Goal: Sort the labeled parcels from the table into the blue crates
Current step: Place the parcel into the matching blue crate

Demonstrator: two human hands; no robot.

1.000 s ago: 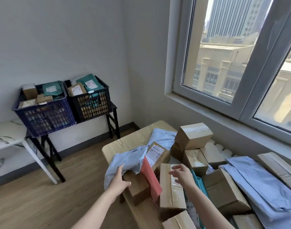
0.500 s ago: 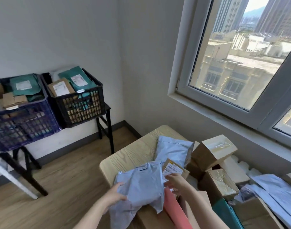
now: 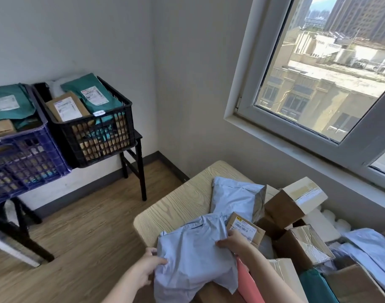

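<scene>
A crumpled light-blue poly mailer lies at the near end of the wooden table. My left hand grips its left edge and my right hand pinches its upper right edge. Just beyond my right hand sits a small cardboard parcel with a barcode label. A second blue mailer lies behind it. Across the room a blue crate and a black crate stand on a black stand, both holding green mailers and brown labeled parcels.
Several cardboard boxes, a pink envelope, a teal mailer and more blue mailers crowd the table's right side under the window. Wood floor separates the table from the crate stand. A white marble-top table's edge shows at left.
My view has swung left and up slightly. Both hands have closed on the light-blue mailer and pulled it toward the table's near edge.
</scene>
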